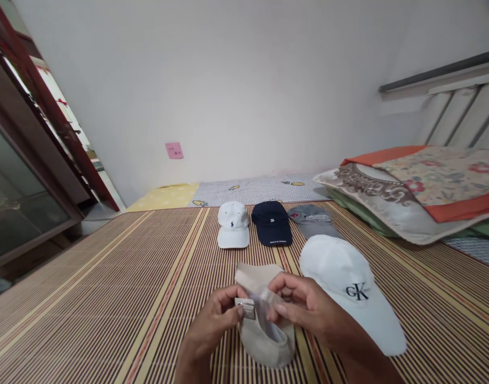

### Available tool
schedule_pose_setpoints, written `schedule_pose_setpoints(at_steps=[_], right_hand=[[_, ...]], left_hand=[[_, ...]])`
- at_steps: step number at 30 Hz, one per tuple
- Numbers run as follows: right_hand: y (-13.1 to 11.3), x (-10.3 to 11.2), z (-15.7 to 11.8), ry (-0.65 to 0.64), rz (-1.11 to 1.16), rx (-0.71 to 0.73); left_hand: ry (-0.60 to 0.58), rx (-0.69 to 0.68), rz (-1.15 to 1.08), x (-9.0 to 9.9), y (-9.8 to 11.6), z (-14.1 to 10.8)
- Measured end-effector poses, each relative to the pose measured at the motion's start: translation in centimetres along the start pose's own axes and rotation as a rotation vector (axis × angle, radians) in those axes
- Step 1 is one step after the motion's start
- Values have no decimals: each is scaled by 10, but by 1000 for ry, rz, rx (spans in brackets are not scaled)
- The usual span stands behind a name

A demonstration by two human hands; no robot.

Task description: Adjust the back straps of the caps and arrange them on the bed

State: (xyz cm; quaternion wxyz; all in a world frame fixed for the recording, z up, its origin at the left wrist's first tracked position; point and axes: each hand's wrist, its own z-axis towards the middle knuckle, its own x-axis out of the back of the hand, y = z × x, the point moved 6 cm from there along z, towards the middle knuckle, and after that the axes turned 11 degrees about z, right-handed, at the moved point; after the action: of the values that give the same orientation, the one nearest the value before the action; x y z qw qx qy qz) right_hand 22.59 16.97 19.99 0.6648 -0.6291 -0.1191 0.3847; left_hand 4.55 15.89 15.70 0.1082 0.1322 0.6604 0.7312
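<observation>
A beige baseball cap [266,349] is in front of me with its back opening showing and its brim pointing away. My left hand [211,322] pinches the cap's back edge beside a silver metal buckle [248,309], thumb against the buckle. On the other side of the opening, my right hand [310,306] has its thumb and fingers closed on the cap's fabric or strap; the fingers partly hide which. Close to the right hand lies a white cap [340,266] with black letters on its front.
Farther back on the striped mat [108,288] sit a small white cap [233,224], a navy cap [271,223] and a grey cap [314,220]. Folded bedding [420,186] is piled at the right. A pink note [174,150] sticks to the wall [260,90].
</observation>
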Motion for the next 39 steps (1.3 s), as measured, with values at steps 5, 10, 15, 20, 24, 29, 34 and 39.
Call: schedule_pose_setpoints(at_steps=[5, 10, 15, 20, 24, 29, 34, 39], right_hand=[[2, -8, 6, 16, 257, 85], [16, -19, 19, 56, 527, 87], [17, -20, 21, 114, 539, 83], [1, 0, 8, 243, 190, 89], [-6, -4, 3, 174, -93, 34], [-3, -18, 3, 54, -182, -37], [-1, -19, 4, 54, -245, -45], [-1, -18, 4, 72, -302, -92]], left_hand=[[-7, -6, -16, -1, 7, 2], [19, 36, 49, -2, 7, 4], [88, 4, -30, 6, 0, 1], [102, -72, -244, 11, -1, -2], [82, -87, -302, 9, -1, -2], [72, -69, -310, 4, -1, 2], [69, -57, -313, -1, 0, 4], [76, -47, -286, -1, -1, 4]])
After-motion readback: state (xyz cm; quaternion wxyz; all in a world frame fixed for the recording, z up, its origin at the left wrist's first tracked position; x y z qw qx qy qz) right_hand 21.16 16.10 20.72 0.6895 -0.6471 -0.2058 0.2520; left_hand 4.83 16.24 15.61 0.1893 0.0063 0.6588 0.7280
